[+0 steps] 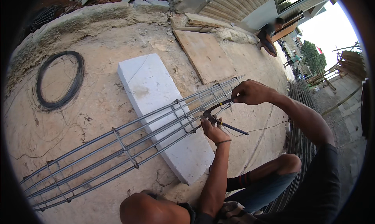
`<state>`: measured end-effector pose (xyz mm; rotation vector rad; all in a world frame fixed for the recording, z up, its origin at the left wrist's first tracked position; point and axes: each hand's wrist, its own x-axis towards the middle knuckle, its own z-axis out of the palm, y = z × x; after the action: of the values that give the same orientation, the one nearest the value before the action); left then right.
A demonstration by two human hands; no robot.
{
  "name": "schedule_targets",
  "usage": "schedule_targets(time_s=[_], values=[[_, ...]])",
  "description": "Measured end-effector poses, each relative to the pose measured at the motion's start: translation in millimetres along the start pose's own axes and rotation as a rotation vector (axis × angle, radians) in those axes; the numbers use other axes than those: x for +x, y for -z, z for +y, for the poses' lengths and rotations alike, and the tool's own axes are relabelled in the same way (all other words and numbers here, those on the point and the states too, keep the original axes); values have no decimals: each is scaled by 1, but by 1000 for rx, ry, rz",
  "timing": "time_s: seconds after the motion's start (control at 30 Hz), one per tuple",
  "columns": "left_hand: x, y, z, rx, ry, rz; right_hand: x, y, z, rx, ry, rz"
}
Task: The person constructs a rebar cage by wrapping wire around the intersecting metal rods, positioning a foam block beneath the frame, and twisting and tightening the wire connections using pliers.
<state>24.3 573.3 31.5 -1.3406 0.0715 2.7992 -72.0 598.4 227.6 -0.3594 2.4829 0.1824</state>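
Observation:
A long cage of steel reinforcing bars (150,136) with square stirrups slants across the view. It crosses over a white foam block (150,73). My right hand (252,92) is closed round one handle of dark pincers (224,103); their other handle points down to the right, free. The pincers' jaws are at the cage's near side, close to a stirrup. My left hand (215,133) is curled beside the jaws, against the near bar, its fingers pinched together. What lies between those fingers is hidden. A thin wire (269,127) trails right from near this hand.
A coil of dark wire (59,80) lies on the ground at left. Behind the cage lies a wooden board (205,54). Long bars (300,134) are stacked along the right. Another person (268,36) squats at the far right. My bent knees are near the cage.

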Motion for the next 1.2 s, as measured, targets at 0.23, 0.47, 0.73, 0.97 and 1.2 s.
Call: schedule_targets(time_s=[0.23,0.47,0.73,0.97,1.2], values=[[11,-12,28,236,-121,-96,-44,8,31,267,-182,-84],[-8,-47,69,-21,-21,-100,-125,10,37,401,-280,230],[-15,20,2,163,40,-13,-140,-14,75,419,-473,384],[-14,-22,14,487,-103,-542,-133,-153,206,747,-373,328],[-6,-74,31,510,-257,-558,-103,-237,230,19,-450,439]])
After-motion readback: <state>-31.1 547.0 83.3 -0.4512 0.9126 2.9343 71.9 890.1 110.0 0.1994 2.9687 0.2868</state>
